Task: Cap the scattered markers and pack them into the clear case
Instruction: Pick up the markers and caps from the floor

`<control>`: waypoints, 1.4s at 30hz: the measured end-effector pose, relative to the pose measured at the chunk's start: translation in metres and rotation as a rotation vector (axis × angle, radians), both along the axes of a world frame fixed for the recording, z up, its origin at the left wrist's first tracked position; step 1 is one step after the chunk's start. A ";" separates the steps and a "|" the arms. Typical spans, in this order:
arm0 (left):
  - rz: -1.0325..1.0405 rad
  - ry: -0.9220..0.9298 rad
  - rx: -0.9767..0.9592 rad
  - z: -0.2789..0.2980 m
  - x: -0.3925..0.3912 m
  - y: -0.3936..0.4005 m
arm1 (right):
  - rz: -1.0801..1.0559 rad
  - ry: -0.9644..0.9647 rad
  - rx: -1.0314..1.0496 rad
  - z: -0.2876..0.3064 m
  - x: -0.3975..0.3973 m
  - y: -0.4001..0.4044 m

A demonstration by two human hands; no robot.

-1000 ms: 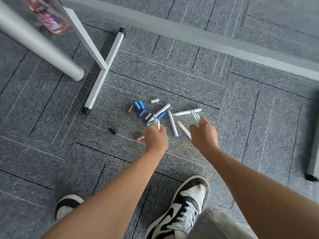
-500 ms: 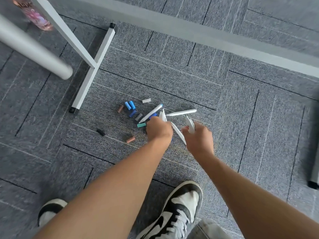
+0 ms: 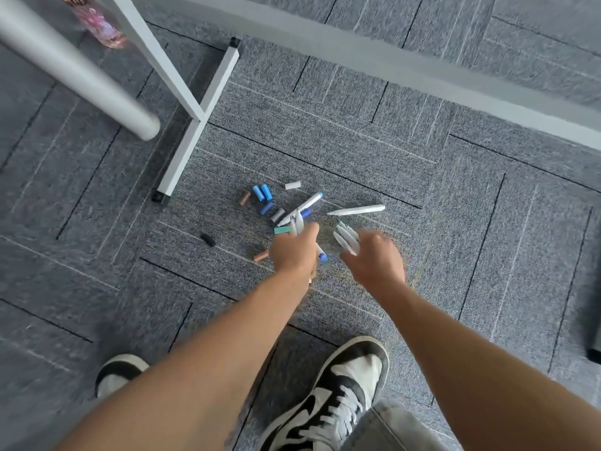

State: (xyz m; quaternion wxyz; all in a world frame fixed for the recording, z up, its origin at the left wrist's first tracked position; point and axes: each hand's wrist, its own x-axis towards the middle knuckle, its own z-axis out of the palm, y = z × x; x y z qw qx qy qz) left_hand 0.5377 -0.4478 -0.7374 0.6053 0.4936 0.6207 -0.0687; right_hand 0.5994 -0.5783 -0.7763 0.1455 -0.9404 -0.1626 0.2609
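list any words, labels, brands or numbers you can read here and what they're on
None can be read.
Pink bottle: has a printed pattern with some dark marks at its top, too blurred to read.
Markers on the carpet and in the right hand and left hand: no print can be made out on the barrels.
Loose caps: plain colours, no text visible.
Shoe: no text readable.

Loose caps [image 3: 262, 193] lie on the carpet [image 3: 422, 255] left of one marker [image 3: 356, 210], beyond my hands [image 3: 294, 252].
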 end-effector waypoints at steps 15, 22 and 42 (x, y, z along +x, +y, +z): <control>0.437 0.027 -0.205 0.002 0.016 0.021 | 0.157 -0.155 -0.053 0.009 0.042 0.014; 0.579 0.114 -0.177 -0.002 0.039 0.030 | 0.151 -0.171 -0.043 -0.004 0.059 0.012; 0.696 0.129 -0.170 -0.002 0.065 0.033 | 0.081 -0.062 -0.026 0.012 0.051 -0.009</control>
